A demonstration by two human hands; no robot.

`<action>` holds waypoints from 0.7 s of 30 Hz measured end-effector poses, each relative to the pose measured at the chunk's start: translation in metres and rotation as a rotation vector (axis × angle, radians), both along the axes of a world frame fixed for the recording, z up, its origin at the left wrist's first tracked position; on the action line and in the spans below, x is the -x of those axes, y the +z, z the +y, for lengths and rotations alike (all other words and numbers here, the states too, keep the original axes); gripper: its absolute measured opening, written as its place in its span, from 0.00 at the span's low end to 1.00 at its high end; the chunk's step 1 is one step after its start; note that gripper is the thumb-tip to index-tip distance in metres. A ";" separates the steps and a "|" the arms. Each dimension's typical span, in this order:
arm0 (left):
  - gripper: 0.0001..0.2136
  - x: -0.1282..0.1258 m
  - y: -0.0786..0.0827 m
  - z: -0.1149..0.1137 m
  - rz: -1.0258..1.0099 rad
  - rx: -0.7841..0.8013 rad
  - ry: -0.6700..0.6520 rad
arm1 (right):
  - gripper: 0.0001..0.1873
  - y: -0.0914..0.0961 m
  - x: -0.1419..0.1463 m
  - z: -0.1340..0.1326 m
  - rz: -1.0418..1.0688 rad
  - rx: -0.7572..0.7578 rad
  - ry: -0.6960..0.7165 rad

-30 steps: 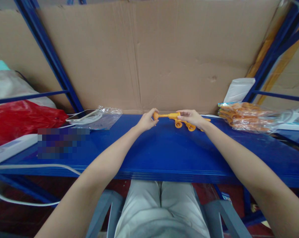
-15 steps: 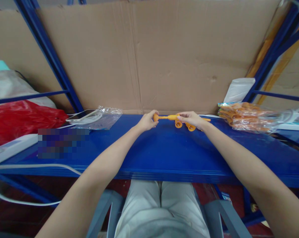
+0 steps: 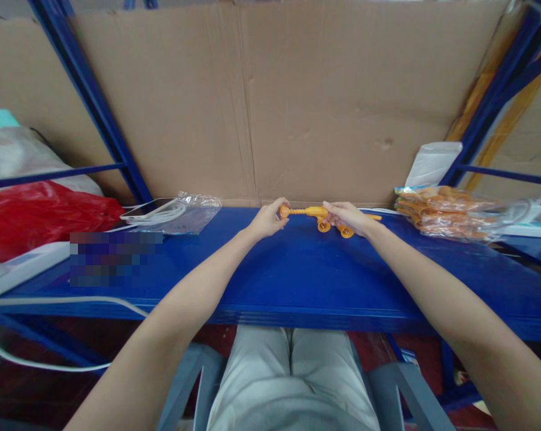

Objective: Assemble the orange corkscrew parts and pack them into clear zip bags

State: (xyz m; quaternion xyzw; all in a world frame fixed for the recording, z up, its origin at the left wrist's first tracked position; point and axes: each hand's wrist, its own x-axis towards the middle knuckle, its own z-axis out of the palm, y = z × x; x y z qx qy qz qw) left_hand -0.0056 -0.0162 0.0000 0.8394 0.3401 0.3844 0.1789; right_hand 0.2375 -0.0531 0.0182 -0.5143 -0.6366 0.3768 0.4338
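Note:
An orange plastic toy part (image 3: 309,212) with a ribbed rod and small wheels sits at the back of the blue shelf (image 3: 297,275), close to the cardboard wall. My left hand (image 3: 267,220) pinches the rounded left end of the rod. My right hand (image 3: 347,216) is closed over the toy's body, just above the wheels. Both forearms reach forward across the shelf.
A clear bag with white cable (image 3: 176,212) lies left of my hands. A red bag (image 3: 37,216) and a white box are farther left. A clear bag of orange parts (image 3: 445,218) lies on the right, with a white packet (image 3: 432,163) behind it. Blue rack posts frame both sides.
Both hands and the orange toy have barely shifted; the grip on each end stays the same.

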 end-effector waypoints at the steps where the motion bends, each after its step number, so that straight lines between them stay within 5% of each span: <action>1: 0.15 0.000 0.000 0.001 0.001 0.006 0.003 | 0.18 0.000 0.000 0.000 0.012 0.003 0.003; 4: 0.16 0.001 -0.001 0.002 0.014 0.041 0.025 | 0.08 -0.001 0.000 0.000 0.052 -0.006 0.003; 9: 0.16 0.001 0.000 0.001 0.035 0.070 0.039 | 0.08 0.001 0.002 0.000 0.057 0.005 -0.006; 14: 0.15 0.000 0.002 -0.002 0.017 0.021 -0.003 | 0.23 0.004 0.005 -0.004 0.062 0.102 -0.023; 21: 0.15 0.000 0.000 0.000 0.062 0.003 0.027 | 0.25 0.004 0.005 -0.006 0.022 0.159 -0.023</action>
